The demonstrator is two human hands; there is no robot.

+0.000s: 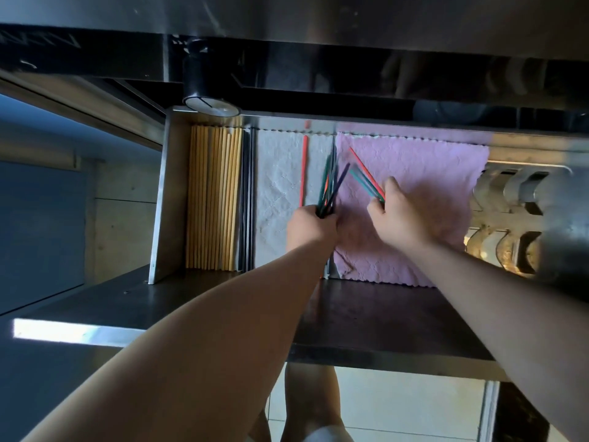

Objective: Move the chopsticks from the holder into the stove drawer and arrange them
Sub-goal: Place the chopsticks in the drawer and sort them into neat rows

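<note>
1. Forearms reach in from the near edge, and both hands work over the open stove drawer (162,199).
2. Our left hand (310,223) is fisted around a fanned bundle of coloured chopsticks (331,183), tips pointing away. We judge it serves as stock to draw from.
3. Our right hand (403,218) pinches a few red and green chopsticks (366,180) low over the pink cloth (439,173), angled as if for laying down.
4. Beyond, one red chopstick (303,170) lies straight on the white cloth (279,199), probably starting a row.
5. Wooden chopsticks (212,199) fill the leftmost compartment, sorted by kind.
</note>
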